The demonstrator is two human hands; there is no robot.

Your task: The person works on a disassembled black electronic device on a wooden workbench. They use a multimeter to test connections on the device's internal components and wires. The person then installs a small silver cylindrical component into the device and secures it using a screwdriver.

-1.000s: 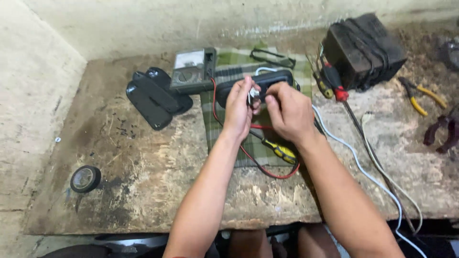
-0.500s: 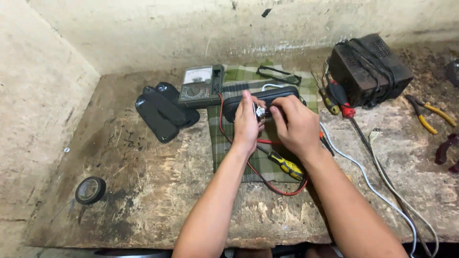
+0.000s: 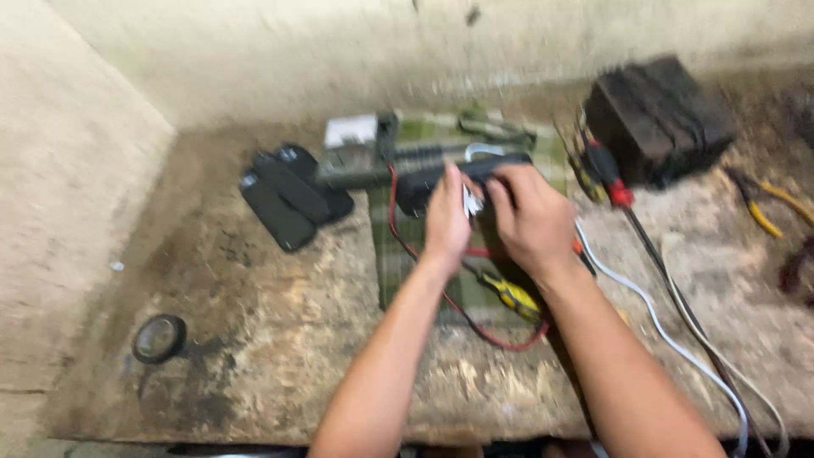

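The picture is motion-blurred. My left hand [image 3: 448, 216] and my right hand [image 3: 532, 219] meet over a green checked cloth [image 3: 398, 263]. Between the fingertips of both sits a small silvery part [image 3: 471, 202], joined to a long black device [image 3: 441, 175] that lies across the cloth. A red wire [image 3: 475, 326] loops from under my hands toward the bench's front. A yellow-handled screwdriver [image 3: 509, 293] lies on the cloth below my right wrist.
A meter with a white face [image 3: 352, 136] and black flat covers [image 3: 288, 199] lie to the left. A black boxy battery [image 3: 657, 119] stands at back right, with red-handled tools [image 3: 606, 174], yellow-handled pliers [image 3: 767, 208] and white cables [image 3: 661, 326]. A round black disc [image 3: 158, 337] is at front left.
The view has shifted and blurred, so the bench items sit lower and further right in frame. My hands stay together on the small part over the cloth.
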